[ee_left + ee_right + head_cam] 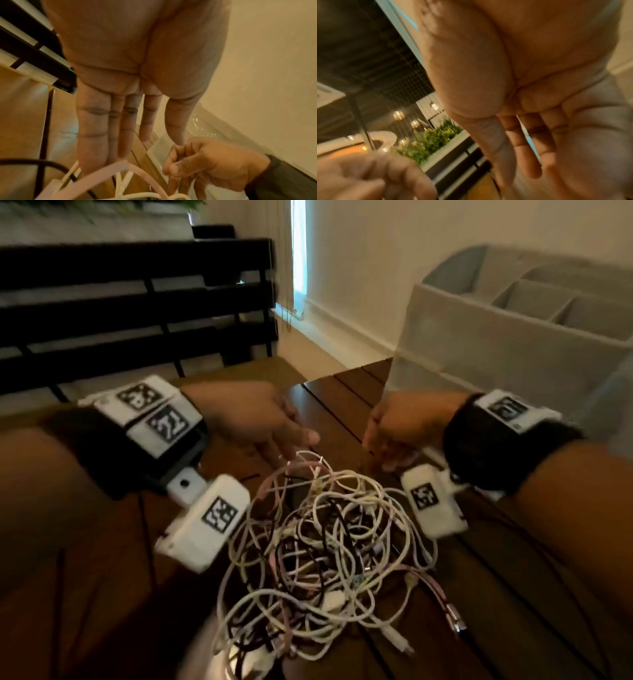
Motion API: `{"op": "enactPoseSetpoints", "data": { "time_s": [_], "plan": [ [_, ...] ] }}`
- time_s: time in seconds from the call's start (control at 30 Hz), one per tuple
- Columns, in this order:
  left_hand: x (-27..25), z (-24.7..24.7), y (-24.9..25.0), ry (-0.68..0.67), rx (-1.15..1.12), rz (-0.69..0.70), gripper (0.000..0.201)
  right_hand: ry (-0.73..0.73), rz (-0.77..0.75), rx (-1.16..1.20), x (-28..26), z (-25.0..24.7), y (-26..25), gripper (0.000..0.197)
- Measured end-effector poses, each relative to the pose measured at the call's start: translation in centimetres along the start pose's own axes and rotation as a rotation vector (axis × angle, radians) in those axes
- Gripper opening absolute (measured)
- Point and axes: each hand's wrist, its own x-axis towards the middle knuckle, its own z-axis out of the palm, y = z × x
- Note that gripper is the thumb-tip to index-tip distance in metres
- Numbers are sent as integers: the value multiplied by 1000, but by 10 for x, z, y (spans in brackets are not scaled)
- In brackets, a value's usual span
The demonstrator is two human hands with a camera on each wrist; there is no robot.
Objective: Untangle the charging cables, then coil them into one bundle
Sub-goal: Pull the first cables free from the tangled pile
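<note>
A tangled heap of white, pink and black charging cables (329,546) lies on the dark wooden table (346,402), between my two forearms. My left hand (294,445) reaches over the heap's far edge with straight fingers, the tips at the topmost white loop. In the left wrist view those fingers (106,135) point down at pale cable loops (142,171) and grip nothing. My right hand (383,453) hovers at the heap's far right with loosely bent fingers. The right wrist view shows its palm and fingers (530,142) empty.
A grey felt organiser (513,337) with several compartments stands at the table's back right, close behind my right hand. A black slatted bench (137,302) stands beyond the table on the left. The table's far edge runs just past my hands.
</note>
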Motion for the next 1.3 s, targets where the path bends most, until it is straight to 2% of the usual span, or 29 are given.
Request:
{"op": "enactPoseSetpoints", "data": {
  "time_s": [0.03, 0.1, 0.17, 0.27, 0.33, 0.4, 0.5, 0.57, 0.67, 0.73, 0.83, 0.9, 0.97, 1.07, 1.13, 1.23, 1.3],
  "plan": [
    [4, 2, 1, -20, -25, -9, 53, -30, 55, -20, 9, 7, 3, 22],
    [6, 8, 3, -14, 19, -4, 42, -121, 136, -35, 20, 19, 11, 33],
    [2, 16, 6, 36, 59, -13, 31, -182, 128, -36, 24, 32, 16, 30],
    [-11, 28, 8, 117, 83, 4, 28, -101, 74, -153, 12, 39, 17, 22],
    [-22, 37, 6, 183, 163, 9, 46, -62, 21, -260, -1, 41, 19, 16],
    [-30, 46, 3, 295, 353, 28, 60, 34, -47, -372, -16, 40, 21, 11],
    [-50, 58, 2, 425, 482, 73, 56, 77, -74, -416, -42, 30, 22, 24],
    [-67, 67, 3, 356, 559, 80, 64, 17, -50, -478, -67, 27, 24, 22],
    [-85, 86, 1, 46, 662, -23, 74, -128, 59, -472, -98, 31, 37, 11],
    [-88, 105, -6, -28, 824, -68, 76, -171, 103, -489, -109, 43, 49, 20],
    [-81, 127, -23, 29, 1053, 30, 80, -175, 124, -586, -115, 70, 63, 32],
    [-78, 131, -25, 67, 1100, 52, 79, -161, 120, -636, -113, 84, 70, 27],
    [-81, 132, -23, 87, 1139, 47, 68, -151, 128, -661, -111, 92, 72, 30],
    [-82, 128, -22, 133, 1125, 61, 59, -146, 118, -677, -115, 86, 72, 31],
    [-82, 125, -23, 155, 1078, 60, 56, -85, 40, -625, -124, 72, 64, 24],
    [-82, 122, -18, 181, 1017, 77, 44, 3, -143, -387, -125, 60, 50, 5],
    [-83, 124, -10, 208, 1003, 76, 36, 59, -233, -519, -113, 66, 47, 9]
  ]
}}
